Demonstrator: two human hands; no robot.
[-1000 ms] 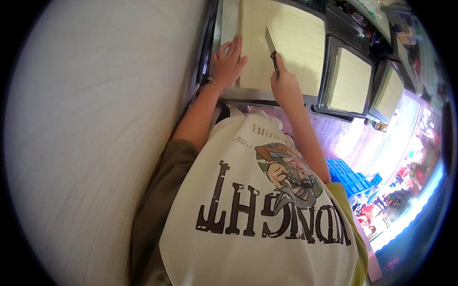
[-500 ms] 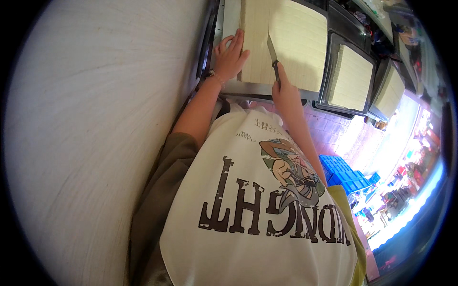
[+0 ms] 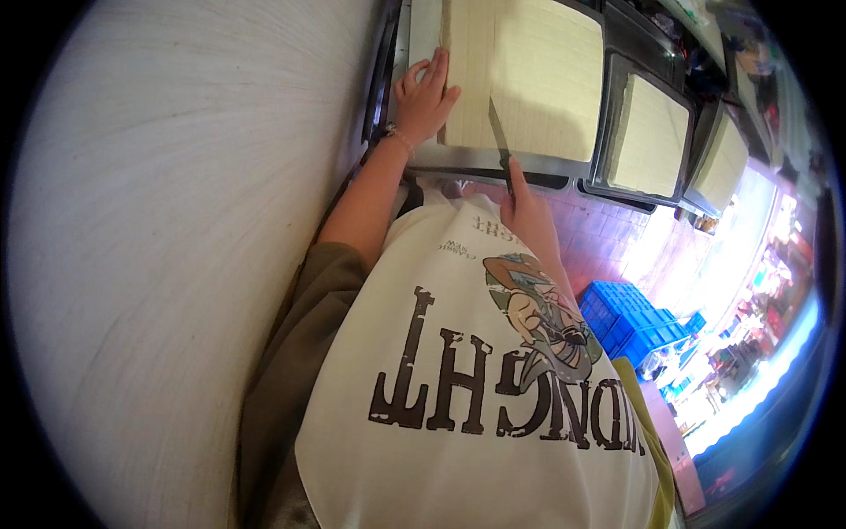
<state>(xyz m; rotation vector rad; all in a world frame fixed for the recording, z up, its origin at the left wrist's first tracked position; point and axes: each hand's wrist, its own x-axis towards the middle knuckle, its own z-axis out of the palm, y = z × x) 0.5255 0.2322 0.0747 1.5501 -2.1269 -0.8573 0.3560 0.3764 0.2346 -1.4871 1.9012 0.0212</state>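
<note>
Right hand [image 3: 526, 207] was closed on the dark handle of a knife [image 3: 498, 128]; left hand [image 3: 425, 104] gripped nothing, fingers stretched along the left edge of a pale yellow slab [image 3: 551, 84], apparently touching it, thumb angled toward its top. The slab lay at top centre of the frame, its far end cut off by the upper edge. Left hand was probably set there to steady that side, clear of the blade; the knife was held by its rear end, blade pointing up-frame, likely so it lined up with the slab's long grooves. Blade overlapped the slab's near edge; could not tell how deep the tip sat. Slab looked soft and matte, flat-topped, squared off, scored in near-parallel strips; exact material unclear. Beneath it was a shiny grey metal tray [image 3: 480, 160], presumably there to carry the slab flat. To the right, a smaller slab [image 3: 650, 141] with a ridged left side sat in a dark tray [image 3: 615, 84], and a third slab [image 3: 721, 166] tilted with the lens bend near the right rim. Further out: white printed top [image 3: 476, 494] across lower centre, smooth fabric; blue crates [image 3: 630, 322], hard plastic by the look, at lower right; pale, faintly streaked surface [image 3: 176, 220] filling the left.
</note>
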